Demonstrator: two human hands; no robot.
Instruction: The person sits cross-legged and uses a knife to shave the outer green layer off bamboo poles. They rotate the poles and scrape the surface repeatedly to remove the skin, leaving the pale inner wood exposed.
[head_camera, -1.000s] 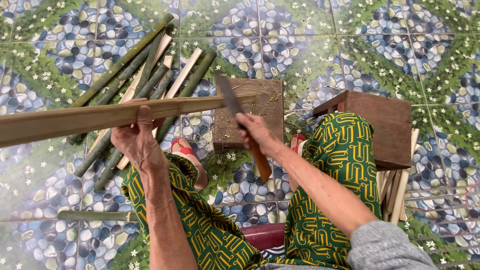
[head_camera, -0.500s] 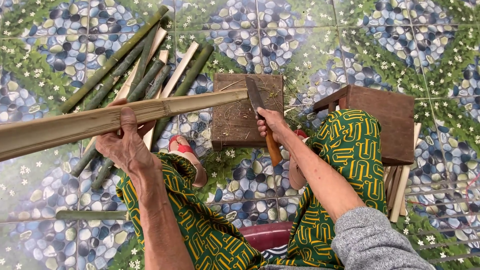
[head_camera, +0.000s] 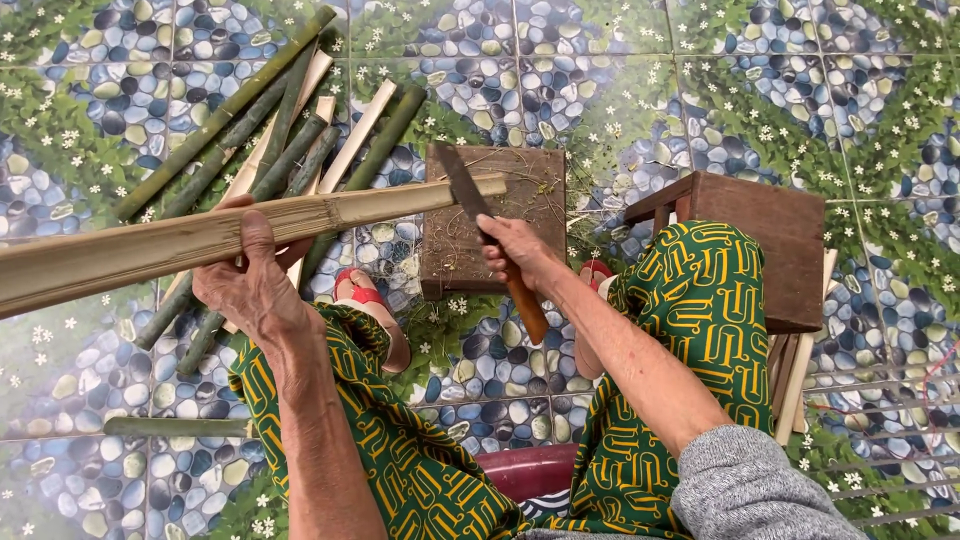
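I hold a long split bamboo stave (head_camera: 200, 240) across my lap with my left hand (head_camera: 255, 285), the fingers wrapped shut around it near its middle, thumb up over the top edge. One end runs off past the left of my fingers and out of view; the other end rests on the wooden chopping block (head_camera: 495, 225) just ahead of my right hand (head_camera: 515, 250). That hand is clamped on the wooden handle of a cleaver-like knife (head_camera: 470, 200), whose dark blade lies against the tip of the stave on the block, edge set at or just into the end grain; I cannot tell how deep it sits. As I judge it, this piece is only at the start of being split: no crack shows running along its length. Beyond my left fingers, on the tiled floor (head_camera: 700, 90), lies a heap of bamboo strips and poles (head_camera: 280, 140), some green, some showing pale inner faces, so part of the work looks done. To the right of my knife hand stands a small wooden stool (head_camera: 780, 240), with more pale slats (head_camera: 795, 385) leaning below it.
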